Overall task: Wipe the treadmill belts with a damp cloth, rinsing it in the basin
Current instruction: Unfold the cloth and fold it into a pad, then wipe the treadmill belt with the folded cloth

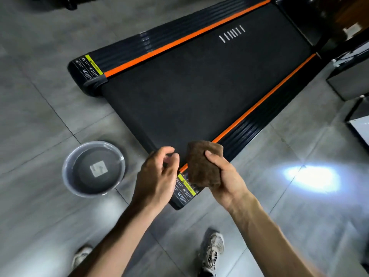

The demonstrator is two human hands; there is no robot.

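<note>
Right hand [225,176] clenched around brown cloth [203,162], held above near corner of treadmill [199,86]. Left hand [157,174] beside it, empty, fingers loosely curled, not touching cloth. Basin [93,168] on floor [40,116] left of treadmill, holding water; square label on its bottom unreadable. Corner warning sticker [185,188] partly hidden by hands. Treadmill front cut off at top right. Shoes [213,252] blurred at bottom.
</note>
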